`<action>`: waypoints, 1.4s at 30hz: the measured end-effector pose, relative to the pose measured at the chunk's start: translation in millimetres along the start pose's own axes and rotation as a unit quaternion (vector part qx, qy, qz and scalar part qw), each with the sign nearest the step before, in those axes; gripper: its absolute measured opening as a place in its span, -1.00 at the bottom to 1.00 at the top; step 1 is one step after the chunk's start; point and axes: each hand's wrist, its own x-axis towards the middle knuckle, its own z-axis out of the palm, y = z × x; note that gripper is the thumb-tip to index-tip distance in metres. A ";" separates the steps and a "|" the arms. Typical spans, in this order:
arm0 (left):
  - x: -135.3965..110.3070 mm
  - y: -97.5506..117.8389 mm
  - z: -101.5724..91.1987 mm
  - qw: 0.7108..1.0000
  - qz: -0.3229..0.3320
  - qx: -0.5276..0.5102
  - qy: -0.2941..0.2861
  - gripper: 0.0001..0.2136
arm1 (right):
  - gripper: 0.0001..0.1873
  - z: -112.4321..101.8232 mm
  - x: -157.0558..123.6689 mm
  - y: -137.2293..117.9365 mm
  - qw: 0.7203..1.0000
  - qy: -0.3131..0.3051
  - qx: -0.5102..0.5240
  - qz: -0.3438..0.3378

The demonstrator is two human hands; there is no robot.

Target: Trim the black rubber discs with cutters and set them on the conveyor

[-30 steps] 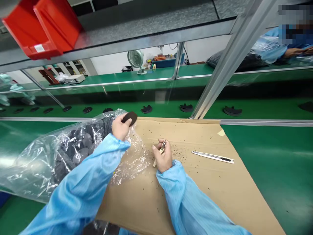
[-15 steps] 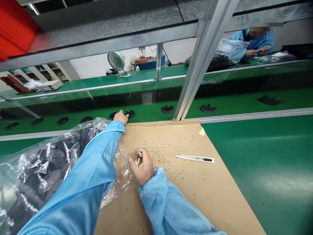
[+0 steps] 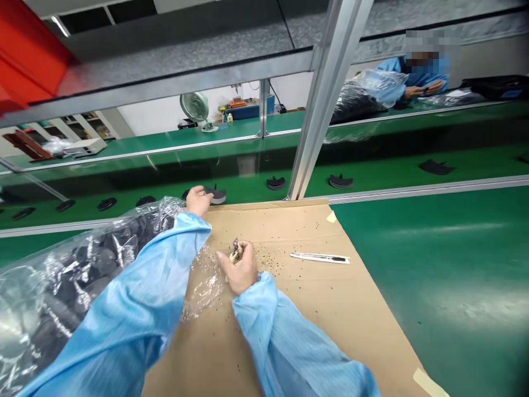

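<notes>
My left hand reaches to the far edge of the cardboard, its fingers closed on a black curved part with a small tab, at the rim of the green belt. Another dark part shows partly behind these fingers. Nearer to me, my right hand is wrapped round small cutting pliers with cream handles, jaws pointing up and away. Dark crumbs lie beside it on the cardboard sheet. A white utility knife lies to the right.
A clear plastic bag full of dark parts covers the left side. Several black curved parts lie spaced along the green belt. A metal post rises beyond the cardboard. Across the belt, a person in blue handles something.
My left hand has drawn slightly back and left, and the curved part is now tilted at its fingertips. My right hand keeps the pliers. The view has shifted a little to the right.
</notes>
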 end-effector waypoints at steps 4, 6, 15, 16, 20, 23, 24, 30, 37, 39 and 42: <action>-63.9 7.9 -41.9 0.982 -0.062 -0.148 -0.104 -0.72 | -0.56 -1.3 3.3 8.3 0.999 -0.007 0.035 -0.017; -98.5 3.6 -63.7 0.965 -0.080 -0.210 -0.136 -0.73 | -0.60 -5.1 4.7 9.8 0.996 -0.016 0.073 -0.051; -174.7 -41.5 -90.2 0.901 -0.137 -0.395 -0.114 -0.64 | -0.58 -33.4 -0.4 -11.1 0.952 -0.174 -0.073 -0.242; -175.4 -44.3 -89.6 0.902 -0.135 -0.398 -0.098 -0.63 | -0.57 -34.3 -1.7 -12.3 0.945 -0.189 -0.095 -0.250; -175.2 -49.9 -90.8 0.904 -0.120 -0.394 -0.112 -0.56 | -0.56 -33.7 -3.9 -11.8 0.923 -0.202 -0.179 -0.276; -174.5 -50.0 -92.7 0.902 -0.134 -0.391 -0.128 -0.57 | -0.57 -33.0 -2.7 -9.9 0.908 -0.197 -0.213 -0.302; -174.1 -49.6 -92.9 0.901 -0.139 -0.394 -0.121 -0.59 | -0.57 -33.0 -2.2 -9.5 0.905 -0.195 -0.218 -0.310; -172.2 -46.4 -92.9 0.898 -0.161 -0.398 -0.096 -0.63 | -0.59 -33.0 -1.5 -9.5 0.887 -0.186 -0.228 -0.355; -173.9 -46.1 -93.6 0.899 -0.169 -0.390 -0.104 -0.56 | -0.59 -32.8 -0.7 -10.0 0.875 -0.186 -0.253 -0.368; -174.1 -46.5 -93.4 0.902 -0.166 -0.385 -0.107 -0.55 | -0.61 -33.1 -0.2 -10.4 0.869 -0.189 -0.265 -0.373; -173.7 -47.8 -92.2 0.902 -0.154 -0.391 -0.104 -0.55 | -0.64 -33.4 0.3 -11.2 0.857 -0.190 -0.291 -0.381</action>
